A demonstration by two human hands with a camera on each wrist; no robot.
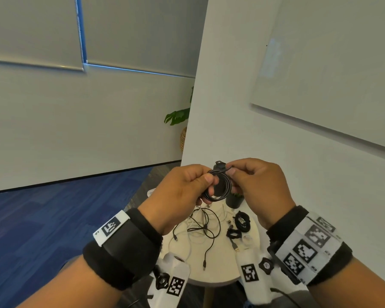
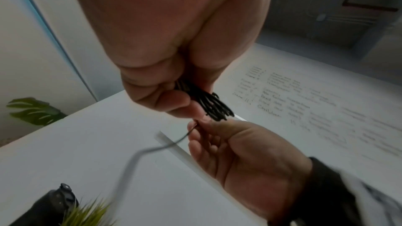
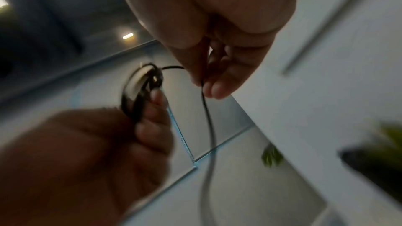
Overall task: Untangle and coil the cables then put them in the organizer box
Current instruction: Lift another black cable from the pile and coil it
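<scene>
Fingers [image 1: 206,179] of the left hand [image 1: 178,196] are curled round a coiled black cable [image 1: 219,187], thumb pressed on the loops; the left wrist view shows the bundled strands [image 2: 208,104] clamped between thumb and fingers. Fingers [image 1: 231,172] of the right hand [image 1: 262,190] pinch a single strand of the same cable at the top of the coil, just beside the left thumb. In the right wrist view that strand [image 3: 206,109] leaves the pinch and hangs below the fingers, blurred lower down. Both hands are raised above a round white tabletop [image 1: 209,274]. Below the fingers, loose black and white cables [image 1: 205,227] lie tangled on the tabletop. To the right of that tangle lie two small coiled black bundles [image 1: 240,225], touching or nearly so. A small potted plant [image 1: 233,200] stands just beyond the coil, partly hidden by it. An organizer box cannot be identified in any view.
</scene>
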